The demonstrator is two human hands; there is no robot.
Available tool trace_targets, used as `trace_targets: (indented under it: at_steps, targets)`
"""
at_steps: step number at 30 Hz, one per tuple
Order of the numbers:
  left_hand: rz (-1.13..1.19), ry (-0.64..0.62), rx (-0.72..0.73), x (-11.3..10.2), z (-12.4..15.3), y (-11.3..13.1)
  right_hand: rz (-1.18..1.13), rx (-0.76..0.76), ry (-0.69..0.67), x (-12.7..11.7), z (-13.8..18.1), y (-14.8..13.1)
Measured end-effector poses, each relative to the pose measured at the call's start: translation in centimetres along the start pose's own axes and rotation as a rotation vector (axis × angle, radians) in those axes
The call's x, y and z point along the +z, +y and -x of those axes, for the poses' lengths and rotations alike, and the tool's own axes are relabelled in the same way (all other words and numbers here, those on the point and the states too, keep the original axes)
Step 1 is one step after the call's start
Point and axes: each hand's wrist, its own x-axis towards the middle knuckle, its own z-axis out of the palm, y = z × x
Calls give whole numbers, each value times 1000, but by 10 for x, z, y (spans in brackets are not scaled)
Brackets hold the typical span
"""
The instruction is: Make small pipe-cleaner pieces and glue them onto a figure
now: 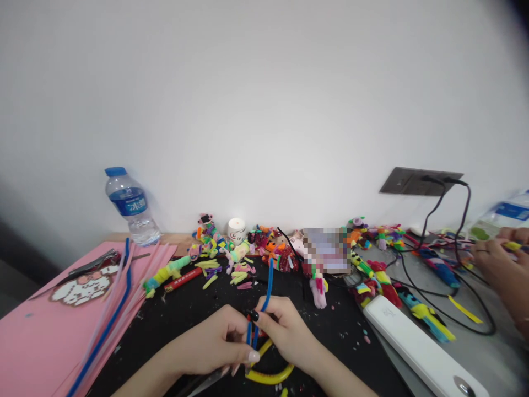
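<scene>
My left hand [217, 339] and my right hand [285, 331] meet above a black mat [165, 331], their fingers closed. Both grip a blue pipe cleaner [270, 281]; one end sticks up above my right hand, and the strand bends down between my fingers. Something red shows at the fingers, partly covered. Below them curves a yellow pipe cleaner [273, 378], its upper end running up toward my hands. A greyish thing under my left hand is too blurred to name.
Long pink and blue pipe cleaners [105, 336] lie on pink sheets [33, 344] at left. A water bottle [131, 207] leans against the wall. Small pipe-cleaner figures [237, 253] line the back. A white device [421, 344], black cables [491, 331] and another person's hand [498, 264] are at right.
</scene>
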Motion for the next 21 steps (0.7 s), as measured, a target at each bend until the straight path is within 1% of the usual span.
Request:
trace_targets:
  at_steps: [2,5,9,13,17,19,21]
  targets:
    - [-52,-30,-20,1,1,-2,41,-25,-6,3,1,-1]
    - [-97,-49,-34,1,2,-5,61,-49,-53,4,1,-3]
    - [-10,-130,-70,1,3,-5,62,-82,-123,3,1,-8]
    - [3,-211,-115,-1,5,-3,-60,-71,-238,2,2,-15]
    - [-16,-248,-96,-3,6,-3,-179,5,-320,4,5,-16]
    - [-28,-257,-87,-3,6,-4,-161,42,-317,5,5,-13]
    - [-45,-217,-80,-2,5,-3,-90,61,-234,5,5,-8]
